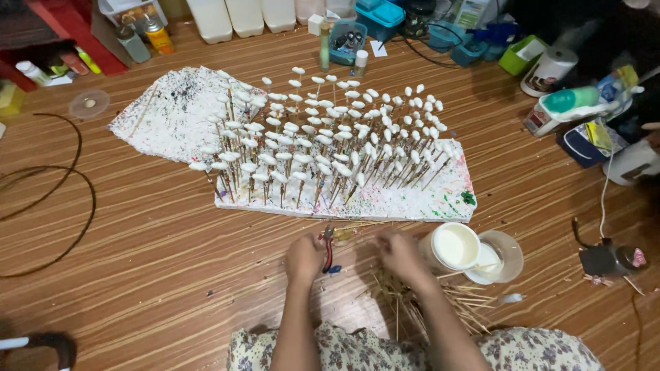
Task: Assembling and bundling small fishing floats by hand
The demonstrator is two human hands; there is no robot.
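My left hand (304, 257) is closed around small pliers with red handles (328, 249) on the wooden floor. My right hand (399, 253) rests just right of them, fingers curled over thin wooden skewers; whether it grips one I cannot tell. A loose pile of skewers (440, 299) lies under and right of that hand. Just beyond both hands lies a white foam board (412, 203), paint-spattered, bristling with several upright skewers, each topped with a white oval piece (323, 137).
An open pot of white liquid (454, 246) and its lid (498, 257) stand right of my right hand. A second spattered foam board (172, 117) lies back left. Bottles, spray cans and boxes line the far edge. Wire loops (62, 206) lie left.
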